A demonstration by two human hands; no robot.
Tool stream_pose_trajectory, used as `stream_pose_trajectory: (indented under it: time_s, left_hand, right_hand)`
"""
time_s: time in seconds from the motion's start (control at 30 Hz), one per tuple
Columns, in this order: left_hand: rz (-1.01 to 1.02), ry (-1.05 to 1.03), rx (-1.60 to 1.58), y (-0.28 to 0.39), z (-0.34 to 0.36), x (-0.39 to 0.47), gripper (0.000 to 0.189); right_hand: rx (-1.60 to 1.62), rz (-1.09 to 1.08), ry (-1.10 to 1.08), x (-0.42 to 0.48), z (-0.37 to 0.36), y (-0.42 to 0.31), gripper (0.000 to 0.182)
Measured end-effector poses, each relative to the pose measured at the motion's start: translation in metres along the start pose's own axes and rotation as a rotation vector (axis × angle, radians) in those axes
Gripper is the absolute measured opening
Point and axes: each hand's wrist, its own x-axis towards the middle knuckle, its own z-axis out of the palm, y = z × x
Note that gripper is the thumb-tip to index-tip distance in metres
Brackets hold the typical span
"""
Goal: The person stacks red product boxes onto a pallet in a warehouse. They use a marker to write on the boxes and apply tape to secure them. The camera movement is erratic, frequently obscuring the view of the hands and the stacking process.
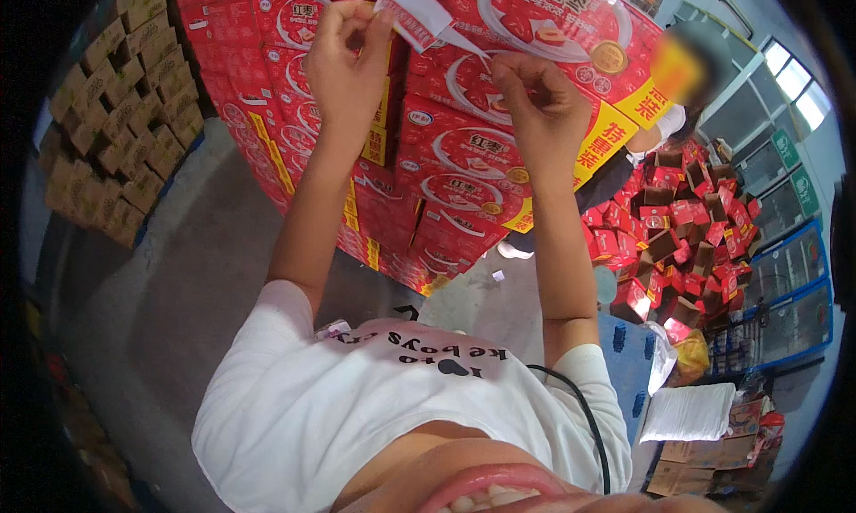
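My left hand (348, 65) pinches a small white-and-red printed paper label (416, 17) between thumb and forefinger. A narrow white point of the label stretches right to the fingertips of my right hand (545, 105), whose thumb and forefinger are pinched at its tip. Both hands are raised in front of a tall stack of red printed cartons (461, 142) with yellow corner bands. The label is held just off the carton faces, and the cartons behind my hands are partly covered.
Brown cartons (127, 112) are stacked on the left. Behind the red stack on the right stands another person (669, 122). Beyond lie a heap of opened red cartons (682, 225), a blue plastic surface (618, 352) and a white bundle (689, 413). Grey floor (200, 245) shows at left.
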Motion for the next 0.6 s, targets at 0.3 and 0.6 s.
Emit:
stream_pose_trajectory:
  time_s: [0.3, 0.6]
  left_hand:
    - [-0.432, -0.119, -0.663, 0.016, 0.001, -0.001, 0.011]
    - [-0.425, -0.496, -0.873, 0.011, -0.011, 0.002, 0.022]
  right_hand:
    - [-0.325, -0.495, 0.03, 0.013, 0.002, -0.004, 0.012]
    - [-0.163, -0.342, -0.059, 0.001, -0.006, -0.013, 0.02]
